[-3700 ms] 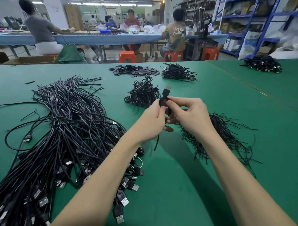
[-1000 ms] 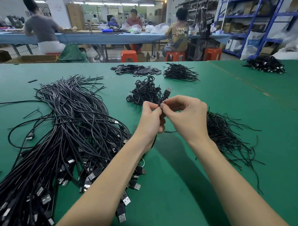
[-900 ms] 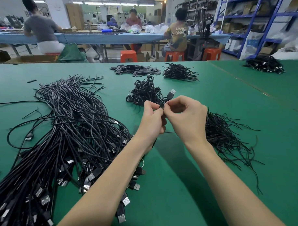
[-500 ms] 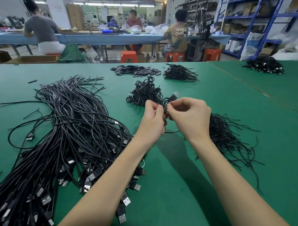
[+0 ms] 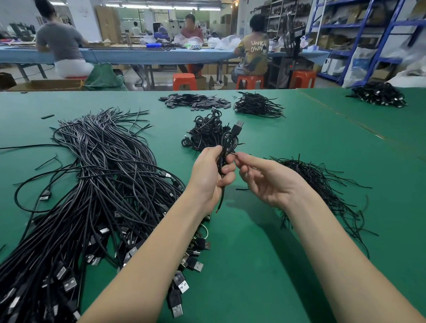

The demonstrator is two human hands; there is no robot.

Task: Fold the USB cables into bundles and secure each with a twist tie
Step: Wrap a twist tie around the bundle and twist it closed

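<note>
My left hand (image 5: 208, 172) grips a folded black USB cable bundle (image 5: 224, 148) upright above the green table (image 5: 254, 276); its USB plug (image 5: 237, 128) sticks up and a loose end hangs below my palm. My right hand (image 5: 265, 181) is turned palm up just right of the bundle, and its thumb and forefinger pinch a thin black twist tie end at the bundle's middle. The tie itself is mostly hidden by my fingers. A big heap of loose USB cables (image 5: 99, 194) lies to the left. A spread of twist ties (image 5: 316, 182) lies to the right.
A small pile of tied bundles (image 5: 203, 135) lies just beyond my hands. Farther back are flat black pieces (image 5: 195, 102), another cable pile (image 5: 258, 105) and one at the far right (image 5: 378, 96). People sit at a blue bench behind the table.
My right hand has rolled from knuckles up to palm up and opened out a little from the left. The bundle now stands taller in my left hand, plug higher.
</note>
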